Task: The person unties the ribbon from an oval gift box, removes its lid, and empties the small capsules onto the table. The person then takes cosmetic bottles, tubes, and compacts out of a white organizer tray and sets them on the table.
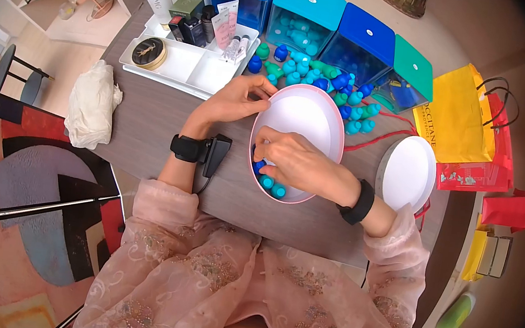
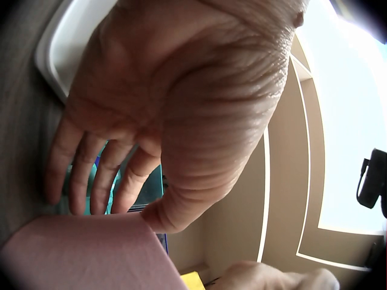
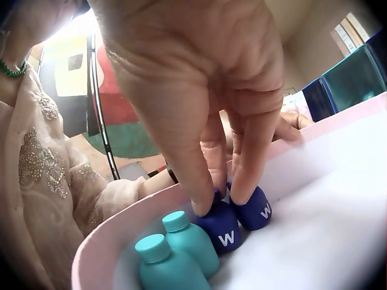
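My right hand (image 1: 293,158) reaches down into a pink-rimmed oval box (image 1: 313,114) with a white inside. Its thumb and fingers pinch a dark blue bottle (image 3: 221,229) marked W, at the cap. Another dark blue bottle (image 3: 255,211) stands against it under the fingertips. Two teal bottles (image 3: 175,266) stand beside them along the box wall. My left hand (image 1: 238,99) is at the box's far left side, fingers rather straight and fingertips right at the rim, as the left wrist view shows too. Part of the box's inside is hidden under the right hand.
Several blue, teal and green bottles (image 1: 296,68) lie loose behind the box. Lidded bins (image 1: 306,19) line the back. A white cosmetics tray (image 1: 188,73) sits at left, with a crumpled white bag (image 1: 94,103). The white oval lid (image 1: 407,174), red ribbon (image 1: 373,142) and yellow bag (image 1: 460,115) are at right.
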A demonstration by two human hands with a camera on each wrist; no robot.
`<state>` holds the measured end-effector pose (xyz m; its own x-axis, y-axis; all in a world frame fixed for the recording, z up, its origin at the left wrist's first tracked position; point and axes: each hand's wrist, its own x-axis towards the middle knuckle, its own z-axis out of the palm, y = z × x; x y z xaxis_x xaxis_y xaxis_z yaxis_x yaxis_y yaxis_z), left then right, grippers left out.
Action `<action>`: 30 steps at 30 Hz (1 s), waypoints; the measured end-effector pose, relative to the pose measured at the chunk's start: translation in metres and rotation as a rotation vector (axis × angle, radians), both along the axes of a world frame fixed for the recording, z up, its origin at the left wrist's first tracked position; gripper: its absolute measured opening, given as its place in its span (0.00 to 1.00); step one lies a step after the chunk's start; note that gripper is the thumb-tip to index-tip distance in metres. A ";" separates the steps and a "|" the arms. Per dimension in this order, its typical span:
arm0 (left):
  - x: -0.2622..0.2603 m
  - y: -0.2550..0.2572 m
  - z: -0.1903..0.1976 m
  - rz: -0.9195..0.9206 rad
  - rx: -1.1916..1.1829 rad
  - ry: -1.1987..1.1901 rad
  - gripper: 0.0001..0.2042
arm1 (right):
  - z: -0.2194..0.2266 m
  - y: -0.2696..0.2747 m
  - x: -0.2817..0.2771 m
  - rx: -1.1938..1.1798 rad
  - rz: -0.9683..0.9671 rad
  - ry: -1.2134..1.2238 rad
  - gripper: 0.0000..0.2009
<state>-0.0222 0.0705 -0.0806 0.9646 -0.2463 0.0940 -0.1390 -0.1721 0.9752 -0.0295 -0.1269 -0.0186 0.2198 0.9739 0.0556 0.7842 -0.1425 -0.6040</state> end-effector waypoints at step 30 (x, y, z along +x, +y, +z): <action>0.002 0.002 -0.002 -0.025 -0.013 -0.005 0.12 | 0.020 -0.101 0.130 -0.093 -0.811 -0.185 0.11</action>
<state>-0.0207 0.0724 -0.0829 0.9576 -0.2694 0.1019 -0.1478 -0.1561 0.9766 0.1009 -0.2282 0.0016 0.8499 0.5198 0.0870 0.5021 -0.7485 -0.4331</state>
